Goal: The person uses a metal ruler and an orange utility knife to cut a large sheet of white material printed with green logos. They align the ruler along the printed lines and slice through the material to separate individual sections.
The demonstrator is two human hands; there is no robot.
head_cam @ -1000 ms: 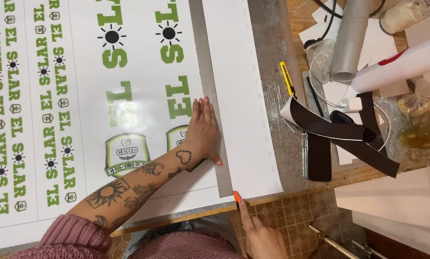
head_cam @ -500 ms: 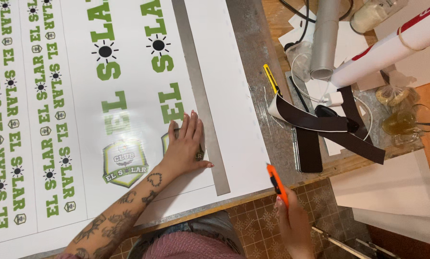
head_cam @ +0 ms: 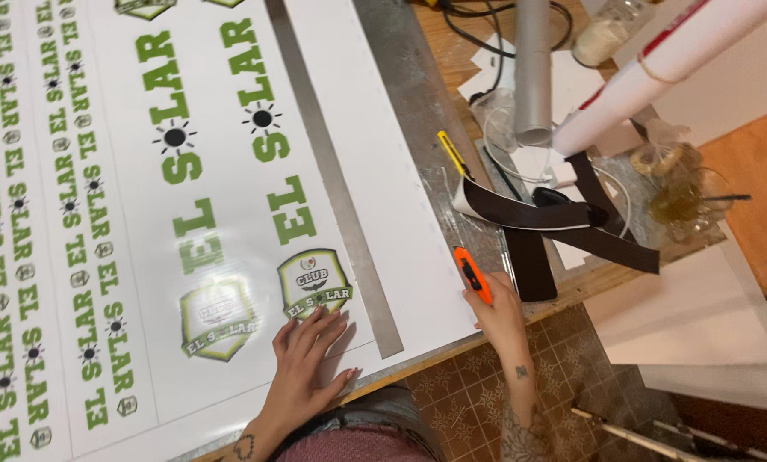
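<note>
I read this as the setup just ahead of a cut along the ruler. My left hand (head_cam: 302,368) lies flat, fingers spread, on the printed sheet (head_cam: 187,214), pressing it to the table just beside the near end of the long metal ruler (head_cam: 336,188), which runs up the sheet between the green lettering and the blank white margin; the hand grips nothing. My right hand (head_cam: 496,315) is closed around an orange utility knife (head_cam: 472,275), held at the table's near edge just off the sheet's corner, apart from the ruler. I cannot tell whether the blade is out. In my judgement the next move calls for shifting the left hand onto the ruler to pin it, then bringing the knife tip against the ruler's edge. Rolled tubes (head_cam: 533,68) and black straps (head_cam: 554,222) sit well off to the right.
</note>
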